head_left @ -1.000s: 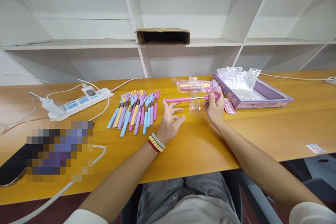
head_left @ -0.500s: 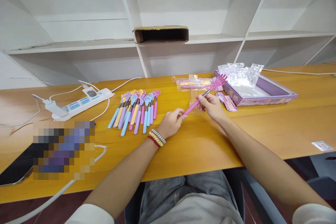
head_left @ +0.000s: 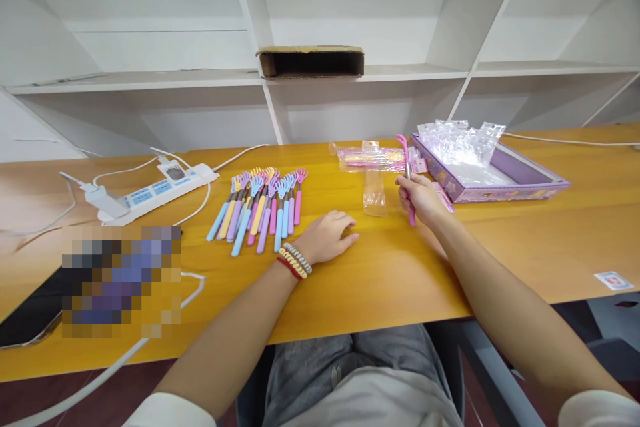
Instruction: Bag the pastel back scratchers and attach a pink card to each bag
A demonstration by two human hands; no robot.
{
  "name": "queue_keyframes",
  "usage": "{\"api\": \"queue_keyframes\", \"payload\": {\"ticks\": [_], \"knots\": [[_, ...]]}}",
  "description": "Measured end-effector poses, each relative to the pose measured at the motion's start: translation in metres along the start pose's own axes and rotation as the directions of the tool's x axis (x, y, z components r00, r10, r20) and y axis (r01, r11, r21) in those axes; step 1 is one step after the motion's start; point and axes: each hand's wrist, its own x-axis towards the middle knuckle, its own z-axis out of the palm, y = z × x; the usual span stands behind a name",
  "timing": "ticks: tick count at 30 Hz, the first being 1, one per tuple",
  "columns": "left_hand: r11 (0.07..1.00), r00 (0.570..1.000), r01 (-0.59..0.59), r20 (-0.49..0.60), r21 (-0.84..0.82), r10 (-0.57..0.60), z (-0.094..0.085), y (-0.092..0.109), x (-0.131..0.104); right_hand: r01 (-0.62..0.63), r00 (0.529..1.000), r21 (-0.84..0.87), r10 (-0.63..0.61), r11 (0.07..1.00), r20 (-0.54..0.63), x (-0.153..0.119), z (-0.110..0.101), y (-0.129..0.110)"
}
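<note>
In my right hand (head_left: pixel 421 199) is a pink back scratcher (head_left: pixel 406 161), gripped around its middle and held upright with the claw end away from me. My left hand (head_left: pixel 330 237) rests over the table with fingers apart and holds nothing. Left of it lies a pile of back scratchers (head_left: pixel 260 207) in blue, yellow, purple and pink. A clear plastic sleeve (head_left: pixel 374 195) lies flat between my hands. Behind it are bagged back scratchers (head_left: pixel 375 157) in clear wrapping. Small printed cards (head_left: pixel 443 197) lie partly hidden behind my right hand.
A purple box (head_left: pixel 505 192) with clear plastic bags (head_left: pixel 460 147) stands at the back right. On the left are a white power strip (head_left: pixel 160 193) with cables and a black phone (head_left: pixel 35 310). A cardboard box (head_left: pixel 313 63) sits on the shelf above. A small sticker (head_left: pixel 613 280) is at the right edge.
My left hand has let go of the pink back scratcher's handle and opened. My right hand has turned the scratcher from slanted to upright, uncovering the clear sleeve.
</note>
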Motion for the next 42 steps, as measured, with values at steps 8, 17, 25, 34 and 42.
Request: {"api": "queue_keyframes", "payload": {"ticks": [8,17,25,34,42], "knots": [[0.957,0.995,0.088,-0.018,-0.276,-0.097,0.002,0.012,0.003,0.100,0.979,0.277,-0.145,0.956,0.145,-0.017,0.036,0.001],[0.791,0.941,0.157,-0.154,-0.592,-0.302,-0.003,0.002,0.009,0.155,0.981,0.242,-0.179,0.958,0.078,-0.013,0.039,0.012],[0.628,0.770,0.122,-0.326,-0.769,-0.549,-0.034,-0.041,0.009,0.291,0.944,0.267,-0.230,0.919,-0.235,0.010,0.002,-0.005],[0.425,0.282,-0.279,-0.497,-0.861,-0.821,-0.089,-0.115,-0.031,0.464,0.701,0.260,-0.172,0.847,-0.692,0.025,-0.079,-0.028],[0.496,0.009,-0.287,-0.520,-0.819,-0.854,-0.109,-0.137,-0.054,0.510,0.577,0.194,-0.166,0.838,-0.800,0.023,-0.102,-0.034]]}}
